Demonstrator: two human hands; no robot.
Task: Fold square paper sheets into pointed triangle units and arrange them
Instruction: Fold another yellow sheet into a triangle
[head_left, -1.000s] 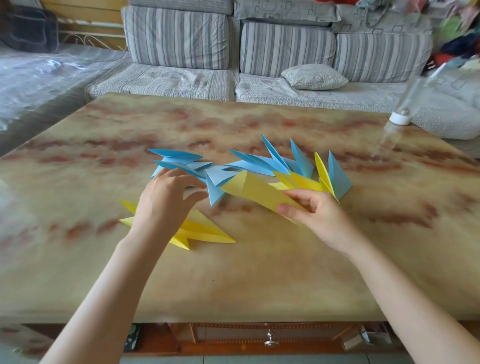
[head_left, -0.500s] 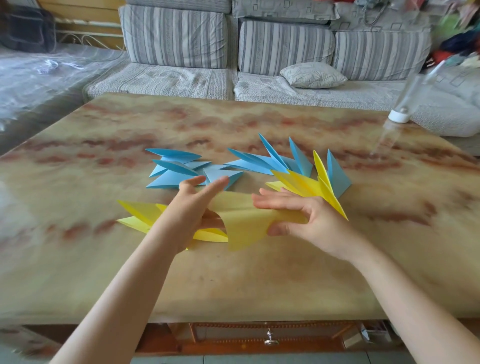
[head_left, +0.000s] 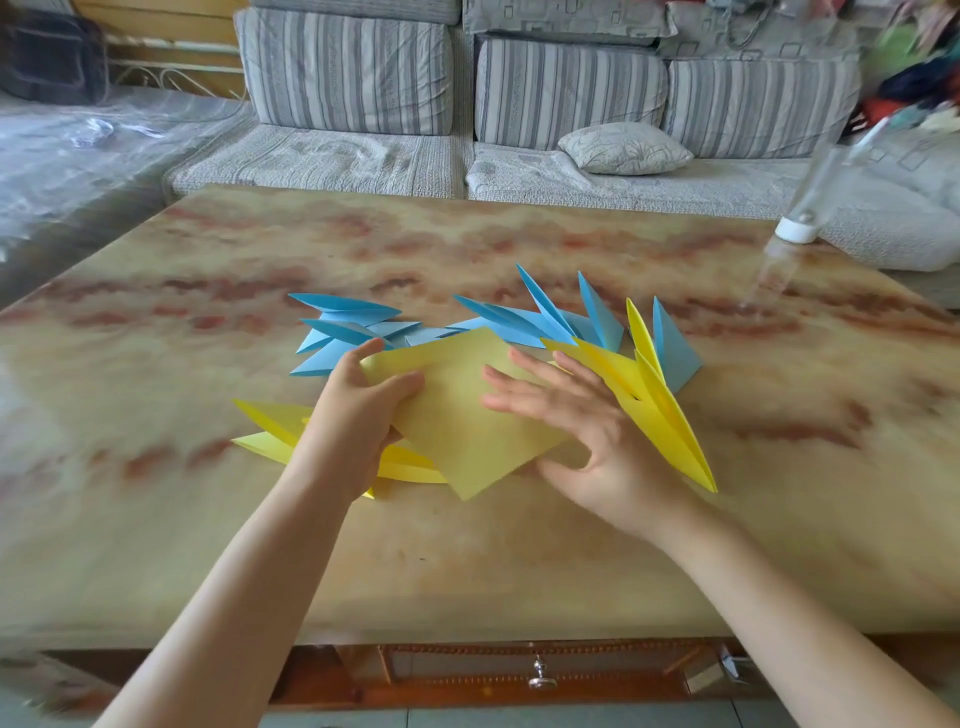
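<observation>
**Thin yellow sheet, pinched at one corner**

The marbled tan-and-red surface (head_left: 519, 561) carries everything. A fan of blue pointed folded-paper units (head_left: 353, 312) spreads from 10 to 1 o'clock of the unfolded yellow square paper sheet (head_left: 457, 415), which sits mid-surface, turned corner-on like a diamond. Standing yellow pointed paper units (head_left: 654, 410) rise at 3 o'clock of it, just beside the right hand. Low-lying yellow pointed units (head_left: 272, 423) sit at 8 o'clock, partly under the left wrist.

The right hand (head_left: 587, 431) is released, its fingers straight and spread over the sheet's 3 o'clock side. The left hand (head_left: 358, 415) pinches the 10 o'clock corner, thumb on top.

The sheet looks feather-light, thin and limp. It would probably crease easily and slide on the glossy top. It is best taken by gentle pinches at opposite corners, clear of the standing units, which a nudge would likely topple.
</observation>
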